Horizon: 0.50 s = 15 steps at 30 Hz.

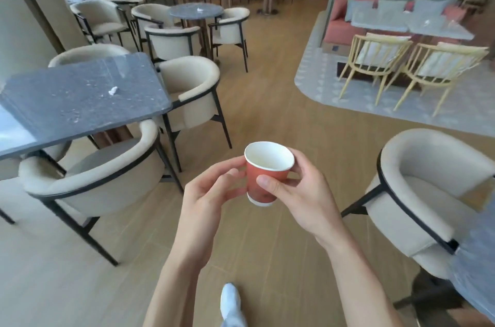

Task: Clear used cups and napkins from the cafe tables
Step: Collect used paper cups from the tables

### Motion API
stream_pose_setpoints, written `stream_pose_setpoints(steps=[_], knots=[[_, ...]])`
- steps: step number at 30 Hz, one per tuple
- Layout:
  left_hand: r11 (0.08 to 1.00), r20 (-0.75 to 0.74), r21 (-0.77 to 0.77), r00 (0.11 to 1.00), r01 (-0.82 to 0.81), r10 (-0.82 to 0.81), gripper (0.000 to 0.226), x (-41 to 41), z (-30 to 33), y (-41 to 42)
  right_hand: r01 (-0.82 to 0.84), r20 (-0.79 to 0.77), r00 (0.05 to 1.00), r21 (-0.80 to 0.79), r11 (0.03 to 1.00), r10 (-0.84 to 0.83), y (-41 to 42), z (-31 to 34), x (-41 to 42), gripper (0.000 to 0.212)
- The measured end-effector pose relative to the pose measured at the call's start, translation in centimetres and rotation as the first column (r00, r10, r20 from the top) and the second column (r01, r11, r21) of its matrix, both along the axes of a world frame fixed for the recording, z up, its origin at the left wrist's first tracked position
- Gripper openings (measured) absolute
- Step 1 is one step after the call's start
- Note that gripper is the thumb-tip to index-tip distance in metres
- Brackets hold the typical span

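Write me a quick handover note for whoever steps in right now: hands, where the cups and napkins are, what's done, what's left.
Right hand grips the red paper cup, thumb across its front. Left hand touches the cup's side with its fingertips.
The cup is upright, held over the floor between tables, and looks empty.
Done: one cup is off a table and in hand.
Left: a crumpled napkin lies on the dark rectangular table to the left; another scrap of napkin sits on the round table farther back. Tables beyond are too blurred to judge. No bin is in view.
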<state>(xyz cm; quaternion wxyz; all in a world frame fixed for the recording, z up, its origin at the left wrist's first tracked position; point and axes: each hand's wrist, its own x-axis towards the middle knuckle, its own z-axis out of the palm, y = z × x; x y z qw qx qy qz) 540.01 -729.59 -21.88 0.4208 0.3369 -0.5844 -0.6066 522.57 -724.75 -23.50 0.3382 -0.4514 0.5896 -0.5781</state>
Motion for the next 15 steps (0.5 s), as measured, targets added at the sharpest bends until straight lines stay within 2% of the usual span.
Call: stream_pose_setpoints(steps=[7,10,15], knots=[[0.997,0.038,-0.016,0.997,0.074,-0.073,0.033,-9.8,0.6,-17.3,0.141,-0.067,0.989,0.100,0.985,-0.135,-12.1,1.4,-10.1,0.058],[0.992,0.005,-0.039,0.993,0.118,-0.118,0.038,-14.1,1.4,-22.9,0.248,-0.052,0.968,0.091,0.964,-0.244,-16.0,2.5,-14.5,0.059],[0.981,0.010,0.005,0.981,0.196,-0.196,0.036,-21.5,0.7,-29.5,0.338,0.013,0.940,0.074,0.938,-0.340,-21.9,2.0,-20.8,0.061]])
